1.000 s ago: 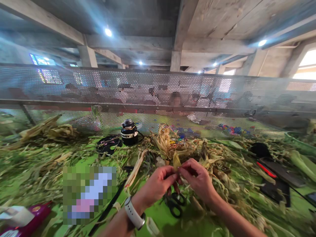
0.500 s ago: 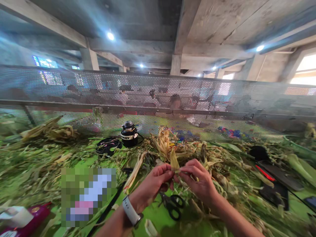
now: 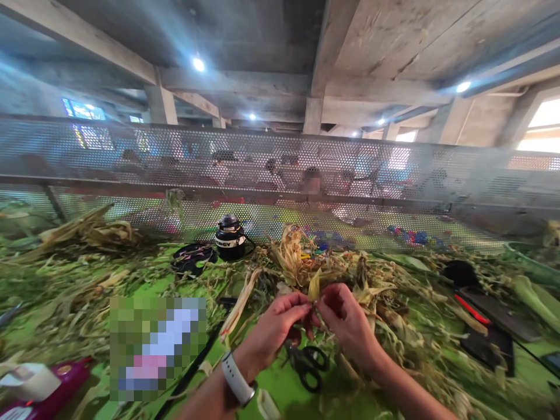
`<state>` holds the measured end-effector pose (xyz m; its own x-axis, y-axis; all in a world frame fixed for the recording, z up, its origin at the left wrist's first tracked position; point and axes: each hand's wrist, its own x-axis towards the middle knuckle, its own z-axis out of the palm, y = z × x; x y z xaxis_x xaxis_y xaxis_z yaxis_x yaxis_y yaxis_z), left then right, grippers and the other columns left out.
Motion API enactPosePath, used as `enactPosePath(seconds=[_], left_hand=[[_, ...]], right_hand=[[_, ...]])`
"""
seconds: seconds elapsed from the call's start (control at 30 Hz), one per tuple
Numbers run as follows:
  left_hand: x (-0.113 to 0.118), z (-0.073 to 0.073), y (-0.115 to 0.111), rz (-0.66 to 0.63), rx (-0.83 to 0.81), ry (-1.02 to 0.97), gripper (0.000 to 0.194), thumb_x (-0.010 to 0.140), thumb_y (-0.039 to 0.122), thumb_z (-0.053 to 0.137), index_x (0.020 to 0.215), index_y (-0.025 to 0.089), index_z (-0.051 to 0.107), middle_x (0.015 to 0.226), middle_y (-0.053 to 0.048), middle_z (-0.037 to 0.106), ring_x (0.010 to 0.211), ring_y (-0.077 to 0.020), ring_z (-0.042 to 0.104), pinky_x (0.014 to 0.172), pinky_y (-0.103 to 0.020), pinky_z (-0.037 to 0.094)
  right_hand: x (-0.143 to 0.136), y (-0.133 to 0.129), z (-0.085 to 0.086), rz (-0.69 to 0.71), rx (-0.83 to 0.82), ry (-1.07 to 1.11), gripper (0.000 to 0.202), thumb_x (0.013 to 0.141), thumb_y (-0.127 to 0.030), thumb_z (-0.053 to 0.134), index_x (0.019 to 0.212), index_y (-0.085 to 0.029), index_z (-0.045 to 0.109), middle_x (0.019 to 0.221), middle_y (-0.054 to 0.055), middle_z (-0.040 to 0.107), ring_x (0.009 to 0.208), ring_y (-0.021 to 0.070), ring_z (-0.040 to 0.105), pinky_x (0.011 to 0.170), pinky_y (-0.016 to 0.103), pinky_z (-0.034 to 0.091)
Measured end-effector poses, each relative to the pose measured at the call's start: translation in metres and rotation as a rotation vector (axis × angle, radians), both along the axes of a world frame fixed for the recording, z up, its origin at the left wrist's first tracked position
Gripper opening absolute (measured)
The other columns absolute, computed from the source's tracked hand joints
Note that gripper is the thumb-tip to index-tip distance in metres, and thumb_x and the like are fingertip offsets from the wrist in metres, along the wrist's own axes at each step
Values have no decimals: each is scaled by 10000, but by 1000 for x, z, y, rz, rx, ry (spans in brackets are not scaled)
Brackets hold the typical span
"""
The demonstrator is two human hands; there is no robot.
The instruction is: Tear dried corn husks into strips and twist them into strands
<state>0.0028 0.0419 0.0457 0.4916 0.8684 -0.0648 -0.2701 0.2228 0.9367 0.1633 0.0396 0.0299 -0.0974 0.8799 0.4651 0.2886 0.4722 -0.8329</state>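
Note:
A small yellow-green piece of corn husk (image 3: 314, 284) stands upright between my two hands. My left hand (image 3: 286, 318), with a white-strapped watch (image 3: 236, 378) on its wrist, pinches the lower end of the husk. The fingers of my right hand (image 3: 347, 318) are curled together against the same end, and what lies between those fingertips is too small to make out. Black-handled scissors (image 3: 310, 366) lie on the green table just below my hands, their blades partly hidden.
Dried husks (image 3: 289, 256) and scraps cover much of the green table (image 3: 280, 402). A black jar-shaped device (image 3: 230, 238) stands behind, beside a black dish (image 3: 193, 259). A purple tool (image 3: 70, 379) lies front left, a phone-like dark object (image 3: 490, 344) right. A perforated metal screen (image 3: 262, 175) rises behind; people sit beyond.
My right hand has shifted slightly and its fingers have curled in tighter by the husk's base. The husk has tilted and moved a little to the right. My left hand keeps its pinch.

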Motion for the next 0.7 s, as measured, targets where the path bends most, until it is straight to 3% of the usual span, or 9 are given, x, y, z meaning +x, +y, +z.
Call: enactPosePath(seconds=[0.17, 0.33, 0.43, 0.57, 0.7], left_hand=[[4, 1, -2, 90, 178, 136, 268, 708, 381, 662, 799, 130, 632, 649, 12, 532, 548, -81, 439, 439, -175, 334], [4, -1, 1, 150, 106, 106, 304, 664, 359, 711, 827, 105, 683, 636, 1, 544, 536, -69, 407, 459, -176, 306], [2, -3, 3, 156, 25, 15, 289, 652, 304, 731, 870, 118, 695, 689, -20, 595, 561, -71, 451, 467, -170, 294], [0, -2, 3, 132, -69, -105, 236, 631, 247, 750, 830, 131, 698, 677, -12, 607, 532, -50, 459, 439, -156, 240], [1, -1, 1, 105, -139, -206, 159, 618, 204, 756, 734, 130, 677, 646, -1, 595, 528, -43, 469, 428, -142, 234]], right_hand=[[1, 4, -6, 56, -40, 84, 199, 835, -287, 544, 1004, -197, 490, 763, -10, 517, 675, 121, 540, 596, 219, 468], [8, 7, -5, 5, 12, -37, 144, 876, -275, 491, 984, -189, 530, 765, 9, 565, 662, 126, 536, 581, 222, 451], [12, 7, 0, -43, 178, -103, 145, 874, -228, 499, 1010, -203, 543, 793, 17, 565, 678, 129, 543, 612, 234, 466], [14, 7, 2, 15, 461, -266, 134, 836, -161, 567, 945, -227, 610, 840, 29, 550, 747, 137, 557, 667, 241, 478], [11, 6, 0, -32, 555, -316, 146, 843, -154, 569, 936, -242, 639, 812, 24, 546, 706, 126, 556, 628, 224, 473]])
